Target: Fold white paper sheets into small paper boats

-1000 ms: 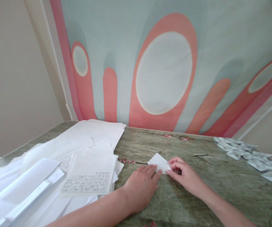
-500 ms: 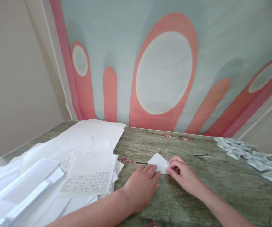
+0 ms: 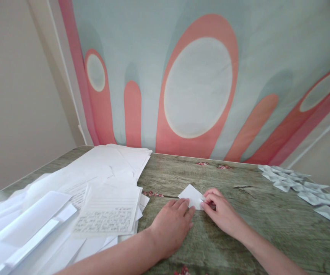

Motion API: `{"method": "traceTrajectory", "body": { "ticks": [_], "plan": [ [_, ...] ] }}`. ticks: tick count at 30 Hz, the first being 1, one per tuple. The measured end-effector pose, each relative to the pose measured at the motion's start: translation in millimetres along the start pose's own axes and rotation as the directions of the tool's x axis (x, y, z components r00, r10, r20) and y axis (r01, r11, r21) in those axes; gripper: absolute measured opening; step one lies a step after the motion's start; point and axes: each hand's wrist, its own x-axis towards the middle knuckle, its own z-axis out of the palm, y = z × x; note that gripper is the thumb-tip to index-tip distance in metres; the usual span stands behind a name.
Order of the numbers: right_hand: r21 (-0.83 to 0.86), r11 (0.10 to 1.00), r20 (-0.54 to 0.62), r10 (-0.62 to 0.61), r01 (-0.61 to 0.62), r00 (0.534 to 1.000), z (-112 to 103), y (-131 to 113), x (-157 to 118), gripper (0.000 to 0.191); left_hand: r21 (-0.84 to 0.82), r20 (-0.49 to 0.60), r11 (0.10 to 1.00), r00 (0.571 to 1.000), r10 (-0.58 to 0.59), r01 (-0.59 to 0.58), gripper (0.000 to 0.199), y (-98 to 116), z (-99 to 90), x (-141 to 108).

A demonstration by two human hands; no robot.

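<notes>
A small piece of folded white paper (image 3: 191, 195) lies on the wood-patterned table, one corner pointing away from me. My left hand (image 3: 174, 225) rests palm down at its near left edge, fingers lying flat with their tips on the paper. At the paper's right corner, my right hand (image 3: 218, 209) pinches it between thumb and index finger, the other fingers curled. Parts of the paper's near edge and right corner are covered by my fingers.
Loose white sheets (image 3: 96, 164), some handwritten, are heaped over the left of the table (image 3: 256, 233). Folded paper strips (image 3: 35, 217) lie on the heap. Several small folded paper pieces (image 3: 311, 198) line the right edge. Behind stands a coral and grey-green patterned backdrop (image 3: 251, 68).
Almost nothing differs. Both hands keep their places on the paper, and the whole view has shifted very slightly.
</notes>
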Motion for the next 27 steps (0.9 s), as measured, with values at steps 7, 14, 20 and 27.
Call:
{"method": "traceTrajectory", "body": {
  "ticks": [7, 14, 20, 27],
  "plan": [
    [-0.012, 1.0, -0.006, -0.006, 0.006, 1.0, 0.4, -0.9, 0.5, 0.017, 0.024, -0.006, 1.0, 1.0, 0.005, -0.005, 0.035, 0.6, 1.0, 1.1],
    [-0.035, 0.999, -0.003, -0.006, 0.006, 1.0, -0.3, -2.7, 1.0, 0.017, 0.024, 0.0, 1.0, 1.0, -0.012, 0.012, 0.035, 1.5, 2.5, 0.8],
    [-0.037, 0.999, -0.013, -0.012, 0.012, 1.0, 0.2, -3.7, 1.1, 0.018, 0.011, 0.01, 1.0, 1.0, -0.018, 0.018, 0.035, 1.6, 2.0, 1.4],
    [-0.029, 1.0, -0.029, -0.012, 0.012, 1.0, 1.2, 4.1, 1.7, 0.004, 0.018, 0.023, 0.999, 0.999, -0.036, 0.035, 0.034, 4.0, -2.7, 2.7]
  ]
}}
